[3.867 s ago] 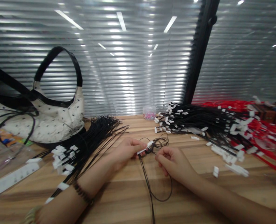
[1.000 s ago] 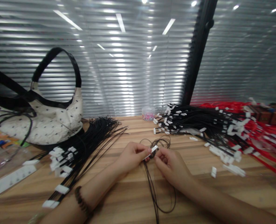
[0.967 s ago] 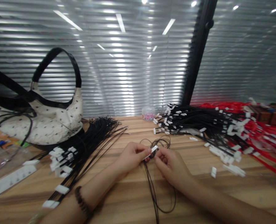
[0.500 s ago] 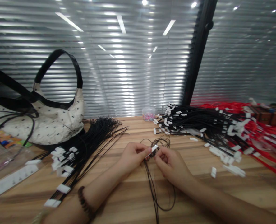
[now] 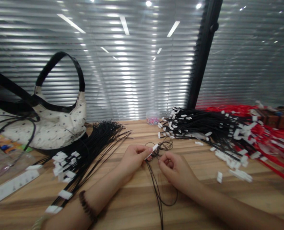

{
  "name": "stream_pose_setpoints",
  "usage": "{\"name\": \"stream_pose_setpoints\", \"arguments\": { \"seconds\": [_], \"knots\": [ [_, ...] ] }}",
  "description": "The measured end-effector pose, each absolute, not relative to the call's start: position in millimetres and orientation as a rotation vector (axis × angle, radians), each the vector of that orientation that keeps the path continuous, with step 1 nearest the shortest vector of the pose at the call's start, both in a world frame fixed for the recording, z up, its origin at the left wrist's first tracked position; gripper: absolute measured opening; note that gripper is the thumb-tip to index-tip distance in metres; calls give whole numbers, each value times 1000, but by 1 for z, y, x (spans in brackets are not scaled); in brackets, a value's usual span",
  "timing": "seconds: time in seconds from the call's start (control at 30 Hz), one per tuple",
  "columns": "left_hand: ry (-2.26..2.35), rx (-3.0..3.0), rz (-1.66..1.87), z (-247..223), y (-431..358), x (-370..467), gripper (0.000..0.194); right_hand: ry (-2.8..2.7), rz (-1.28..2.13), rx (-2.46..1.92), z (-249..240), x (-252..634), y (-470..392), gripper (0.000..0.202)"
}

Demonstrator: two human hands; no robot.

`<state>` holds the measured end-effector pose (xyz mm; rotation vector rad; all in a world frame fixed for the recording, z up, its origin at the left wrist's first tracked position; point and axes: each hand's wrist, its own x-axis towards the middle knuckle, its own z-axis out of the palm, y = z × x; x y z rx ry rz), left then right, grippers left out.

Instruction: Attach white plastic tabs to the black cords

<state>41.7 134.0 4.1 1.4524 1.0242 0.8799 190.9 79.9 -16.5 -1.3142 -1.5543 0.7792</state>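
Between the thumb and fingers of my left hand (image 5: 137, 158) is a small white tag (image 5: 154, 148), tilted up to the right. Thin black cord (image 5: 153, 179) runs at the tag; its loops lie behind my fingers and its long strands trail down toward the table's front edge. My right hand (image 5: 173, 166) is a little to the right, thumb and forefinger pinched at a strand of this cord. The fingertips partly hide where the cord meets the tag.
To the left lie a bundle of black cords (image 5: 96, 137) with white tags, a white dotted bag (image 5: 60, 123) and a white strip (image 5: 14, 185). On the right are more black cords (image 5: 199, 119), red cords (image 5: 273, 140) and loose white tags (image 5: 228, 158). A clear tub (image 5: 153, 118) stands behind.
My left hand has shifted slightly left with the white tag, widening the gap to my right hand. The cord loops have moved a little left too.
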Motion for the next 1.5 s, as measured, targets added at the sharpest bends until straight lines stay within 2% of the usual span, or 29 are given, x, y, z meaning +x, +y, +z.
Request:
{"name": "stream_pose_setpoints", "arguments": {
  "seconds": [0.23,0.47,0.57,0.77,0.9,1.0,1.13,1.27,1.33,1.5],
  "knots": [
    [819,1141,1013,8,149,30,19,-1567,1124,-1045,-13,194,79,10],
    [523,804,1071,40,148,22,4,-1649,1466,-966,-4,208,77,15],
    [407,777,1010,47,139,22,7,-1633,1640,-916,-5,215,83,16],
    [549,1171,669,39,129,25,25,-1043,1826,-662,-12,229,106,21],
    [652,1642,404,33,128,28,30,-971,1934,-631,-7,236,114,33],
    [704,1813,328,30,128,29,33,-1219,1775,-793,8,238,113,33],
    [724,1845,373,24,132,30,36,-1692,1107,-1000,37,234,104,28],
    [854,1726,552,14,139,31,40,-1639,504,-1046,45,217,90,19],
    [895,1660,642,9,141,33,41,-1582,471,-1098,35,204,83,14],
    [961,1592,755,2,140,39,40,-1763,748,-1217,-7,179,76,19]
  ]
}}
